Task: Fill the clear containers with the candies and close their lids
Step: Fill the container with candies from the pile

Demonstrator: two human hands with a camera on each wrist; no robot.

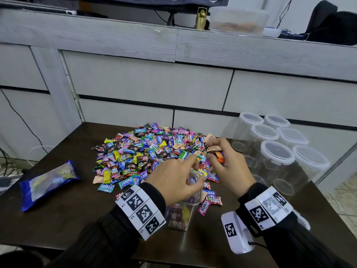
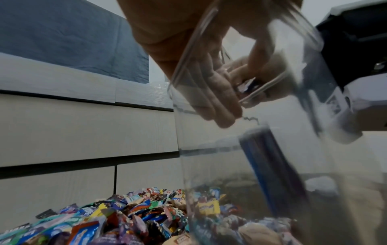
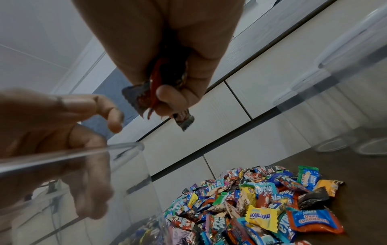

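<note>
An open clear container [image 1: 181, 215] stands on the dark table near the front edge, with some candies in its bottom. My left hand [image 1: 197, 175] hovers over its mouth, fingers loosely spread and pointing down, holding nothing. In the left wrist view a blurred dark blue wrapper [image 2: 270, 165] is inside the container [image 2: 209, 149]. My right hand [image 1: 212, 151] is just right of it, above the candy pile [image 1: 146, 151], and grips several candies [image 1: 219, 154]. The right wrist view shows those candies [image 3: 155, 92] squeezed between its curled fingers [image 3: 167, 92].
Several empty clear containers with white lids on [image 1: 276, 151] stand at the table's right back corner. A blue candy bag [image 1: 48, 180] lies at the left. Grey cabinet drawers [image 1: 146, 82] rise right behind the table [image 1: 58, 219].
</note>
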